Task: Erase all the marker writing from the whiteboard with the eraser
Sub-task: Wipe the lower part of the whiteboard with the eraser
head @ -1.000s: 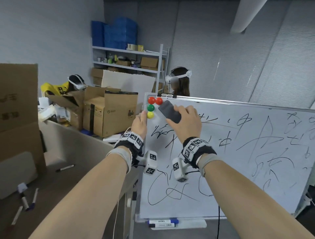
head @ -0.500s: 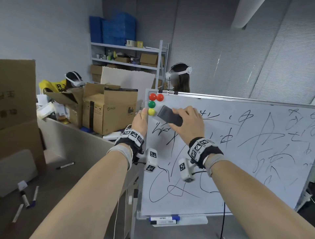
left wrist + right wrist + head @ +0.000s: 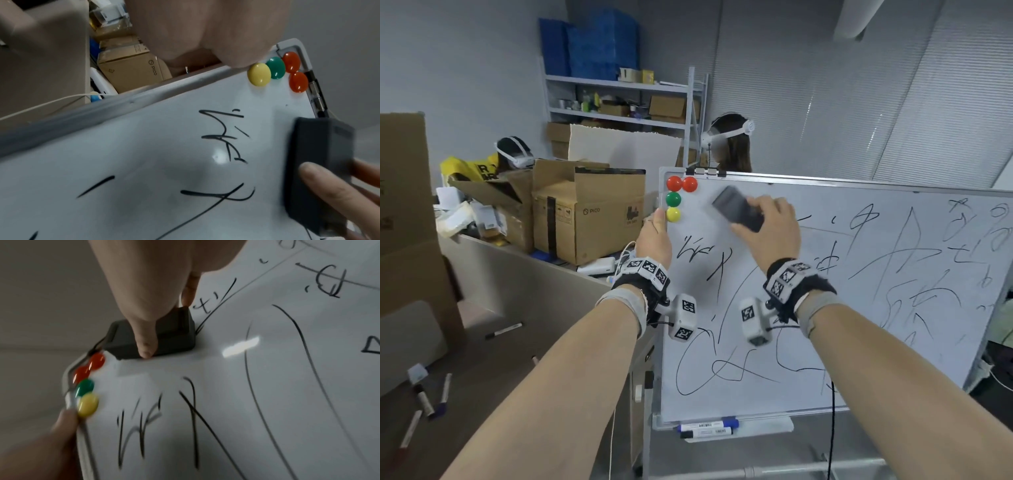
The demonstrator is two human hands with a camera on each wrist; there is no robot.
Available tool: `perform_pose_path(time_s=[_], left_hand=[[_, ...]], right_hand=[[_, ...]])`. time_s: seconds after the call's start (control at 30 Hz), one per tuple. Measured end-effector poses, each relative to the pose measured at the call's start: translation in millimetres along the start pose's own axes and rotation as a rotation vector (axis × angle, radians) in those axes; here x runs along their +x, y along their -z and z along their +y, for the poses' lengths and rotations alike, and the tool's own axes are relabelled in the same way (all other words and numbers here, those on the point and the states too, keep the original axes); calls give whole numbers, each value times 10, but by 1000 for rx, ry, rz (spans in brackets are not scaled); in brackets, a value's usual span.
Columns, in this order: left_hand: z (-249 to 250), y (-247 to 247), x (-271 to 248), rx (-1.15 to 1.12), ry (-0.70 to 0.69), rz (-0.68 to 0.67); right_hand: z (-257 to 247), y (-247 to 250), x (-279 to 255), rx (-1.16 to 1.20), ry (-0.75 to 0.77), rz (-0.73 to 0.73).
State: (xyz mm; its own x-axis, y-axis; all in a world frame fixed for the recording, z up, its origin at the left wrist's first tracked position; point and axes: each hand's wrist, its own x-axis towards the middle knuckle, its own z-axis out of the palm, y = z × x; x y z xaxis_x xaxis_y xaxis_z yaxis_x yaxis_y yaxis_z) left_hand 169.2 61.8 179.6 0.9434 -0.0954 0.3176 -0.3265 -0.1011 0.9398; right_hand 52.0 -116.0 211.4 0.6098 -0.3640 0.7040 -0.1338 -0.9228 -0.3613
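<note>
The right hand [image 3: 768, 231] grips a dark grey rectangular eraser [image 3: 738, 213], thumb along one long side and fingers curled over the other, pressing it flat on the white, metal-framed whiteboard [image 3: 859, 342] near its top left corner. The left hand [image 3: 654, 240] clasps the board's left edge, its thumb on the frame just beside the yellow round magnet [image 3: 673, 214]; its other fingers curl behind the board, out of sight. The eraser lies at 3 o'clock from the green round magnet [image 3: 673, 198] and two red round magnets [image 3: 682, 184], close but apart from them. Black marker writing [image 3: 722, 342] runs from 6 o'clock below the eraser across to the board's right edge, which is cut off. The eraser is motion-blurred in the head view. Two blue-capped markers [image 3: 707, 428] lie on the board's tray. At 9 o'clock a brown worktop [image 3: 465, 377] carries loose markers [image 3: 424, 404], with brown cardboard boxes [image 3: 585, 212] and a grey metal shelf [image 3: 619, 102] behind.
</note>
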Motion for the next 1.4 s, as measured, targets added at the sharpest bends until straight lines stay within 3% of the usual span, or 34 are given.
perform_pose_path(time_s=[0.1,0.27,0.5,0.73,0.93,1.1,1.2,1.3,1.4], left_hand=[[-3,-34,-23,4,-23,8],[-6,29,46,-20,-2,33],[-32,-58,4,-28,-29,9],[-89,53,127,-14,-48,-55],[-113,19,153,23,-48,-129],[-89,66,171,4,17,-118],[-124,112,155,-46,148,-125],[-305,122,173,-25,321,-185],[-563,76,207,-75,370,-196]], right_hand=[[48,3,-10,72,-95,101],[-43,-297,-367,78,45,-144],[-198,-103,70,9,113,51],[-303,-307,-140,-124,387,-82],[-198,-275,-102,-100,294,24],[-117,-558,-485,-71,383,-139],[-115,-618,-556,-109,421,-195],[-133,-483,-339,-94,353,-113],[-126,-423,-200,-76,270,-5]])
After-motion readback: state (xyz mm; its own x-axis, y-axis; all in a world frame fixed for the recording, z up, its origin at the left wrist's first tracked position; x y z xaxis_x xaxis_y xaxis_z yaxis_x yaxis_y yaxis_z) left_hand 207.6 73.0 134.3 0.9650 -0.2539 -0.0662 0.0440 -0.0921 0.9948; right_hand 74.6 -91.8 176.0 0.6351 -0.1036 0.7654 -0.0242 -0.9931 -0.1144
